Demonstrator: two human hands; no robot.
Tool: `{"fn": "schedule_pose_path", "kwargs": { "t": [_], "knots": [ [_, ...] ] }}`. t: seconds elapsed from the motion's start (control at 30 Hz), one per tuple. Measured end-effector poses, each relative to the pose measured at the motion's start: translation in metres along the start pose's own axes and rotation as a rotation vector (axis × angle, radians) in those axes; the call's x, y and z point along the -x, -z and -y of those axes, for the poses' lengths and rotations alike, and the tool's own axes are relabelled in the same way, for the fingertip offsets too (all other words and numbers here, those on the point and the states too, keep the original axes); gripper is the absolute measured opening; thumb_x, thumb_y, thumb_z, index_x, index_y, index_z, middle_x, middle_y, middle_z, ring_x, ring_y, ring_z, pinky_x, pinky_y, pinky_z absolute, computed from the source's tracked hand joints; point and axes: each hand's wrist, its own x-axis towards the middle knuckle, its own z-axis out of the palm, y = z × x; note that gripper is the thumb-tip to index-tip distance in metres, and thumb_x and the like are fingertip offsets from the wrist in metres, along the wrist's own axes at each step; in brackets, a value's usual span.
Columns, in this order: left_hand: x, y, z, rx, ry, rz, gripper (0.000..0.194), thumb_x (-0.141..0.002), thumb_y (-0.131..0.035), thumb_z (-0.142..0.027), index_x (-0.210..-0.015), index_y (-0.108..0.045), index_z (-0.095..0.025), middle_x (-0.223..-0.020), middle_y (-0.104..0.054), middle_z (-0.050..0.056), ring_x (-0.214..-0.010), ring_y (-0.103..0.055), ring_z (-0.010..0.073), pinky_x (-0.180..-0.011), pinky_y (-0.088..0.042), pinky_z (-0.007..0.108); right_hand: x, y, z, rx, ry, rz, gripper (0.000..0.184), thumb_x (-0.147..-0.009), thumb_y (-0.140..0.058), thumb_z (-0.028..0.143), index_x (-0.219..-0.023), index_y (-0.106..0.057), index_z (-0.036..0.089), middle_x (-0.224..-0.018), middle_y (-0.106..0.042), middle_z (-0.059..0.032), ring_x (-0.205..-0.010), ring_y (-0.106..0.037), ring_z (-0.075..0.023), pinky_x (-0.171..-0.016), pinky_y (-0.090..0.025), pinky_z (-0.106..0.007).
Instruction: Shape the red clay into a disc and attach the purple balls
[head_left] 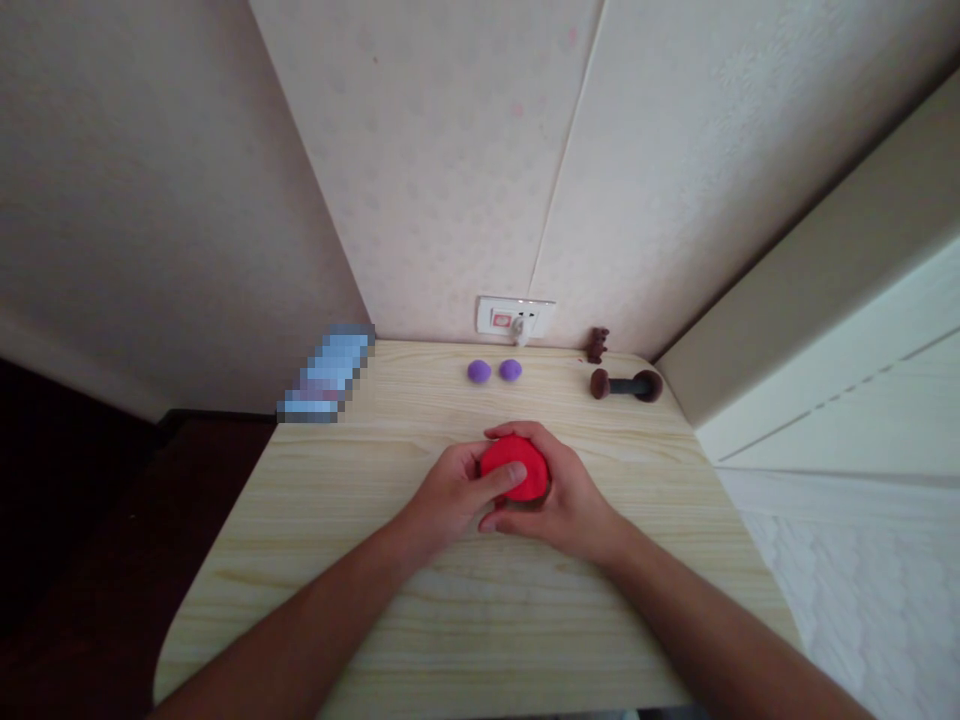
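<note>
In the head view, both hands close around a red disc, which sits between them over the middle of the pale wooden surface. The left hand [456, 490] holds the red disc [508, 456] from the left, its thumb lying across the top. The right hand [576, 500] curls around the right side, one finger along the far edge and the thumb stretched out on the near side. Whether the disc touches the surface [375, 590] beneath is hidden.

Beyond the hands, two purple balls, a left one [479, 372] and a right one [511, 370], lie side by side, just apart, near the wall [450, 200]. Behind them a white socket [486, 316] on the wall carries a plug [519, 330]. To the right, a brown and black dumbbell [624, 386] lies on its side, with a small dark brown figure [597, 345] standing just behind it. At the far left corner is a blurred, pale blue object [328, 375].
</note>
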Motion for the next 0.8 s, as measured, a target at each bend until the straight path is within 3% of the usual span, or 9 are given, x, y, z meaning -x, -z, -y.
{"fn": "schedule_pose_path", "kwargs": {
  "t": [0.13, 0.27, 0.33, 0.5, 0.7, 0.8],
  "knots": [
    [0.0, 0.004, 0.001, -0.041, -0.027, 0.068, 0.036, -0.081, -0.076, -0.045, -0.09, -0.07, -0.011, -0.078, -0.065, 0.003, -0.07, -0.056, 0.0139, -0.066, -0.044, 0.024, 0.0, 0.002, 0.003, -0.189, -0.009, 0.029, 0.07, -0.063, -0.094, 0.027, -0.122, -0.057, 0.026, -0.133, -0.059, -0.0086, -0.11, -0.066, -0.0237, -0.091, -0.058, -0.036],
    [0.003, 0.002, -0.002, -0.109, -0.08, 0.214, 0.036, -0.081, -0.075, -0.047, -0.085, -0.068, -0.012, -0.075, -0.064, 0.002, -0.065, -0.053, 0.0122, -0.06, -0.042, 0.022, 0.0, 0.002, 0.004, -0.069, 0.058, 0.118, 0.082, -0.054, -0.099, 0.028, -0.126, -0.06, 0.025, -0.139, -0.058, -0.0094, -0.124, -0.06, -0.028, -0.108, -0.049, -0.043],
    [0.005, 0.0, -0.003, -0.114, -0.113, 0.259, 0.036, -0.081, -0.075, -0.048, -0.085, -0.069, -0.012, -0.077, -0.065, 0.003, -0.066, -0.054, 0.0126, -0.061, -0.043, 0.022, 0.0, 0.001, 0.004, -0.038, 0.076, 0.131, 0.085, -0.053, -0.099, 0.028, -0.129, -0.061, 0.026, -0.136, -0.061, -0.0085, -0.125, -0.061, -0.0282, -0.11, -0.048, -0.043],
    [0.006, 0.0, -0.005, -0.078, -0.048, 0.19, 0.038, -0.077, -0.079, -0.047, -0.089, -0.069, -0.012, -0.076, -0.065, 0.003, -0.065, -0.053, 0.0123, -0.058, -0.041, 0.022, 0.002, -0.005, 0.003, -0.047, -0.005, 0.084, 0.072, -0.063, -0.092, 0.024, -0.129, -0.062, 0.026, -0.117, -0.072, -0.0049, -0.104, -0.07, -0.0241, -0.095, -0.056, -0.039],
    [0.002, -0.003, -0.003, 0.053, 0.032, 0.094, 0.041, -0.065, -0.09, -0.037, -0.09, -0.071, -0.011, -0.084, -0.068, 0.003, -0.076, -0.058, 0.0142, -0.072, -0.045, 0.025, 0.002, -0.004, -0.007, 0.013, 0.05, -0.115, 0.054, -0.07, -0.085, 0.03, -0.118, -0.061, 0.024, -0.117, -0.072, -0.0066, -0.102, -0.07, -0.0241, -0.089, -0.057, -0.036],
    [0.002, -0.004, -0.002, 0.006, 0.044, 0.049, 0.04, -0.063, -0.091, -0.037, -0.085, -0.07, -0.01, -0.079, -0.067, 0.003, -0.072, -0.056, 0.0138, -0.067, -0.042, 0.024, 0.002, -0.002, -0.011, 0.121, 0.072, -0.098, 0.057, -0.069, -0.085, 0.028, -0.119, -0.058, 0.024, -0.116, -0.07, -0.0065, -0.1, -0.069, -0.0237, -0.088, -0.056, -0.036]
  ]
}}
